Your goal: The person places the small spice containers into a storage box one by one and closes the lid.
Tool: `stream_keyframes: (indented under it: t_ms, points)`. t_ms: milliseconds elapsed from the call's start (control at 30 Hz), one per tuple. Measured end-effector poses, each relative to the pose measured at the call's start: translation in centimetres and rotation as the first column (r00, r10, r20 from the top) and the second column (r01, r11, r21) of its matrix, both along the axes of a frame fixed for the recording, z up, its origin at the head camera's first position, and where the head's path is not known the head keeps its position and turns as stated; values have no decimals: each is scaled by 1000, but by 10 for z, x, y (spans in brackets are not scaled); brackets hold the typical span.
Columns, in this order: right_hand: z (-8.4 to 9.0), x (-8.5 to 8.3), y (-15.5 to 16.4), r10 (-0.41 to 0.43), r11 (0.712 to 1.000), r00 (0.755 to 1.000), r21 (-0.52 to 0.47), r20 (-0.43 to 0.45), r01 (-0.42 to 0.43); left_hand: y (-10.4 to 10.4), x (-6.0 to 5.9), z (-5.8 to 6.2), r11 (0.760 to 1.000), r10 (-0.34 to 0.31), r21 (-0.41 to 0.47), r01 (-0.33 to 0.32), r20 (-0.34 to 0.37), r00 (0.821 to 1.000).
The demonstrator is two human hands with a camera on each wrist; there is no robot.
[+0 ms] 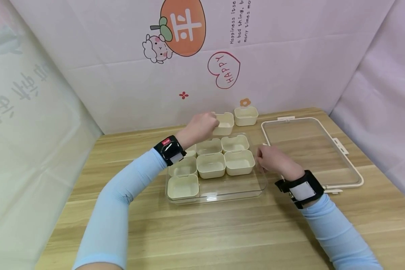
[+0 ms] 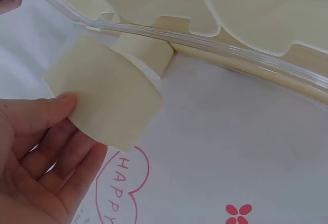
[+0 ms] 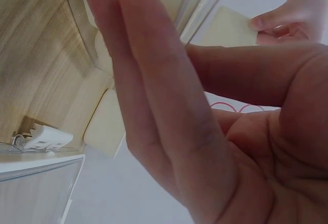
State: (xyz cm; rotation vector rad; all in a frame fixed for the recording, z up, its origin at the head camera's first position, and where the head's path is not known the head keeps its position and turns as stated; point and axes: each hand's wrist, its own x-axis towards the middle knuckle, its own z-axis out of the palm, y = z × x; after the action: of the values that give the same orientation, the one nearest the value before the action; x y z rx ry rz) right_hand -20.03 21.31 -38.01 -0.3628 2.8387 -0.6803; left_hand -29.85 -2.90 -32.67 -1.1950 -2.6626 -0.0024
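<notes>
My left hand [image 1: 200, 129] pinches a small cream container [image 2: 107, 96] between thumb and fingers, over the back edge of a clear plastic bin [image 1: 233, 187]. Its thumb lies on the container's outer side in the left wrist view. Several matching cream cups [image 1: 210, 165] sit in the bin in rows, one of them at the front left corner. Beside the bin's right wall is my right hand [image 1: 273, 159]. In the right wrist view its fingers [image 3: 164, 80] are lightly bent with nothing gripped, close by the bin's edge.
Another cream cup [image 1: 245, 117] stands behind the bin against the printed white cloth [image 1: 283, 67]. Right of the bin, a clear lid with a white rim and clips [image 1: 310, 150] lies flat on the wooden table [image 1: 202, 240]. Cloth walls close in both sides.
</notes>
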Motion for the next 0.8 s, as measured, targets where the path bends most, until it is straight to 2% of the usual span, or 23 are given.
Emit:
stream_keyframes:
  t_ms: [333,567,800]
  points:
    - [2,1,-1,-9,1000,999,-9,43,9,-21,13,7,991,1,134,4,-34,999]
    - [1,1,-1,-7,1000,1000,9,16,7,-36,22,8,970,-35,237,56,-92,995]
    - [0,-1,-1,-2,1000,1000,10,6,2,-45,35,9,956,-58,280,87,-111,992]
